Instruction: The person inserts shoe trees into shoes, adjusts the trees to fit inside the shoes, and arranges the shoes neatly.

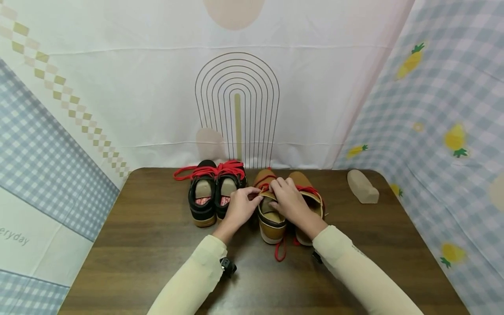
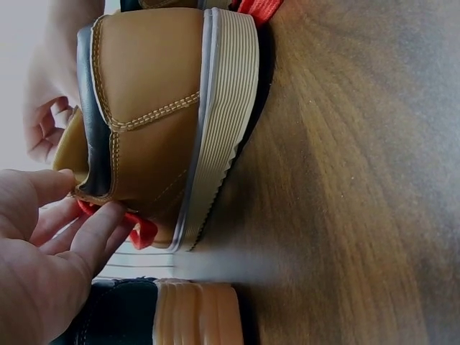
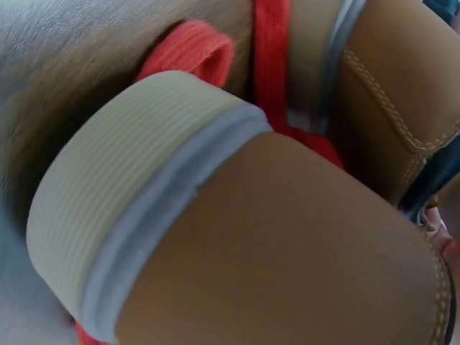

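Two tan shoes with red laces stand side by side on the table. At the left tan shoe [image 1: 271, 229], my left hand [image 1: 241, 205] pinches the edge of the opening beside the lace, thumb inside and fingers outside in the left wrist view. My right hand [image 1: 290, 202] reaches over the same shoe, its curled fingers at the tongue [image 2: 70, 144]; the fingertips are partly hidden. The right tan shoe [image 1: 305, 234] lies partly under my right wrist. In the right wrist view, a tan heel [image 3: 287, 237] fills much of the picture and hides most of the hand.
A pair of black shoes [image 1: 202, 214] with red laces and beige inserts stands just left of my left hand. A beige moulded insert [image 1: 362, 188] lies at the table's back right. A red lace loop [image 1: 280, 253] trails on the wooden table [image 1: 157, 245]; patterned cloth hangs around it.
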